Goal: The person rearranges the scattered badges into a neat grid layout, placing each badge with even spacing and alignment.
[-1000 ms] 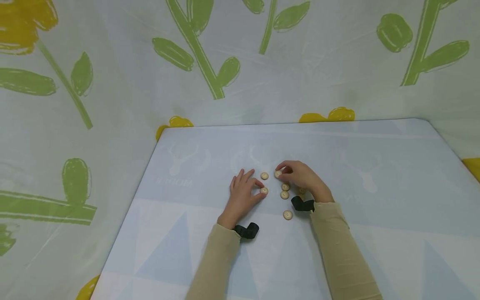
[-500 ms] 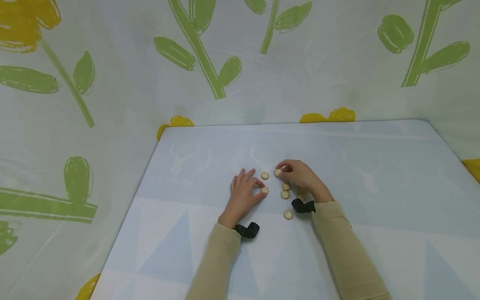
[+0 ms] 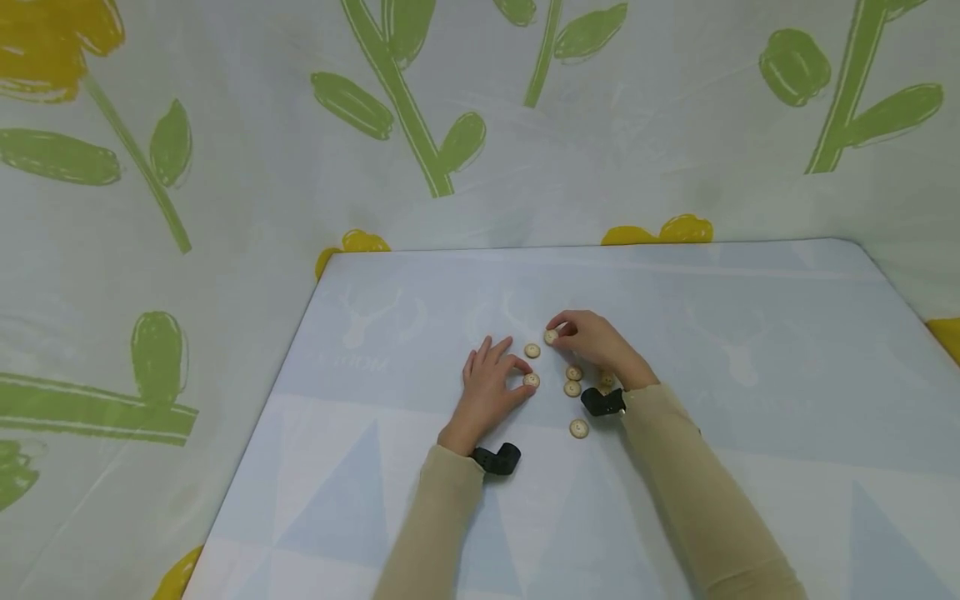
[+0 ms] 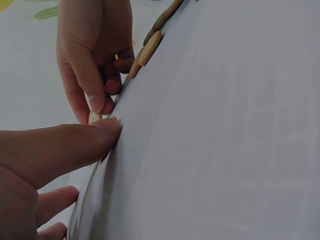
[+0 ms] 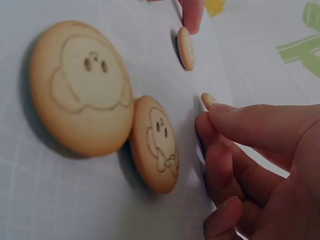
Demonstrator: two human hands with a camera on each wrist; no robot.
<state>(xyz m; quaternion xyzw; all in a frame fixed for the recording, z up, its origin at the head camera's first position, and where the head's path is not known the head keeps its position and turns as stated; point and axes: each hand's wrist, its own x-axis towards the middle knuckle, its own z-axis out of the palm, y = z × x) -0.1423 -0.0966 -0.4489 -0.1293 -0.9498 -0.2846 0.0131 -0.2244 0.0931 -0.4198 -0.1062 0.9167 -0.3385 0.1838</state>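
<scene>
My left hand [image 3: 487, 392] rests on the table with thumb and index finger pinching a round, pale cookie [image 3: 531, 381] by its edges; the other fingers are spread. In the left wrist view, the left thumb [image 4: 75, 147] covers most of that cookie. Farther back, my right hand [image 3: 596, 342] pinches a second cookie [image 3: 551, 337] between thumb and fingertips, its remaining fingers curled beneath, as the right wrist view shows. One loose cookie [image 3: 532, 351] lies between the two held ones. Close up, a cookie [image 5: 82, 87] has browned edges and a simple animal figure drawn on it.
Two cookies [image 3: 573, 388] lie touching in front of the right hand. Another cookie [image 3: 578, 428] sits nearer the front, and more [image 3: 607, 379] are partly hidden by the right wrist's black camera [image 3: 603, 402]. The pale patterned table [image 3: 360, 333] ends at a flower-printed curtain [image 3: 247, 125].
My right hand has slid a little back and to the left, carrying its cookie along. The left hand keeps its pinch in the same spot.
</scene>
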